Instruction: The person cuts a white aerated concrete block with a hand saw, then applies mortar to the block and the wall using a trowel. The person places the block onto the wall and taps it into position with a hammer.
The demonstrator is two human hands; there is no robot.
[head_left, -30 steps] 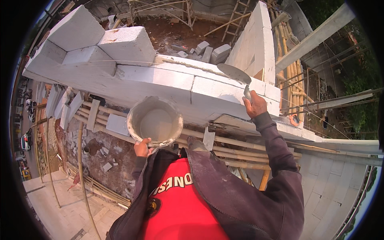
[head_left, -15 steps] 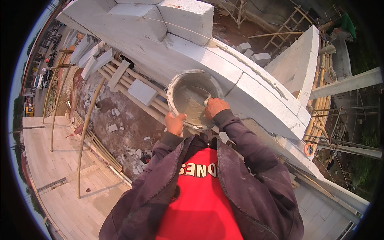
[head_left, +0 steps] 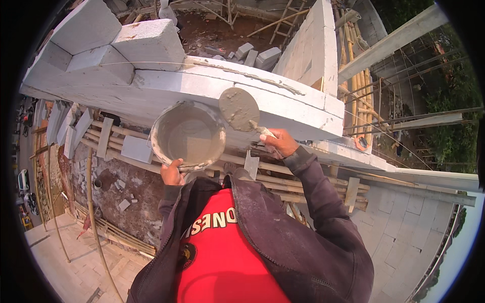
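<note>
My right hand (head_left: 281,143) is closed around the handle of a trowel (head_left: 239,108). Grey wet mortar covers the trowel's round blade, which is raised right of the bucket and in front of the block wall. With my left hand (head_left: 172,172) I grip the near rim of a mortar-smeared bucket (head_left: 160,146), thumb over the edge. Inside it lies grey mortar (head_left: 194,136). Just beyond the bucket runs a wall of white blocks (head_left: 202,80), with a bead of mortar (head_left: 247,74) along its top.
Large white blocks (head_left: 149,43) stand on the wall's left part. Bamboo poles (head_left: 283,169) form a scaffold under me, with loose blocks (head_left: 137,149) resting on it. Rubble lies on the ground far below. A concrete beam (head_left: 394,43) slants across the upper right.
The trowel has come up out of the bucket, loaded with mortar, and moved right. My left hand still holds the bucket. My view has turned to the right.
</note>
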